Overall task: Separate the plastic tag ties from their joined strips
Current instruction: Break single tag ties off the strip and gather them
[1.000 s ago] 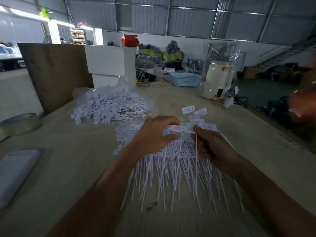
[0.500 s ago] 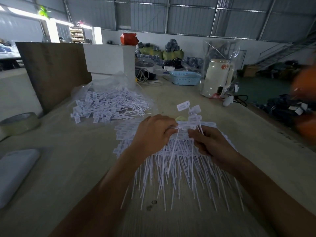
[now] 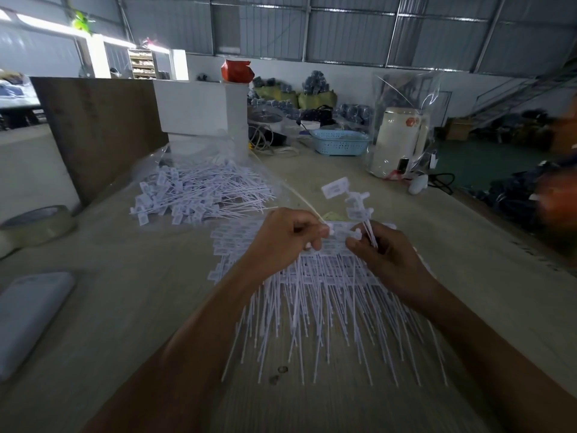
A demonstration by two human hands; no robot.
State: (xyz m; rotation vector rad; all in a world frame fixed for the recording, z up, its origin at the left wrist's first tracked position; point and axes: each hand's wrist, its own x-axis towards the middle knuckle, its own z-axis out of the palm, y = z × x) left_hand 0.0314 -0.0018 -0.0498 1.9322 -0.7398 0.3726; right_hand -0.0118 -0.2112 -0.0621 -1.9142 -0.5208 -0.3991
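A heap of joined white tag tie strips [image 3: 327,295] lies on the wooden table in front of me, tags away from me and thin tails toward me. My left hand [image 3: 287,242] pinches one white tag tie by its head, over the heap's far edge. My right hand [image 3: 384,254] grips a small bunch of tag ties [image 3: 352,204] whose tags stick up above its fingers. The two hands nearly touch. A pile of separated ties [image 3: 199,195] lies on clear plastic at the far left.
A tape roll [image 3: 37,226] and a pale flat object [image 3: 28,314] lie at the left. A white box [image 3: 199,114], a blue basket [image 3: 340,142] and a white kettle in a bag [image 3: 396,142] stand further back. The table's right edge [image 3: 530,257] drops to the floor.
Both hands have lifted slightly and drawn together. The bunch in my right hand has swung upright, its tags now higher, and a tie's tail has swung away from the heap in my left hand.
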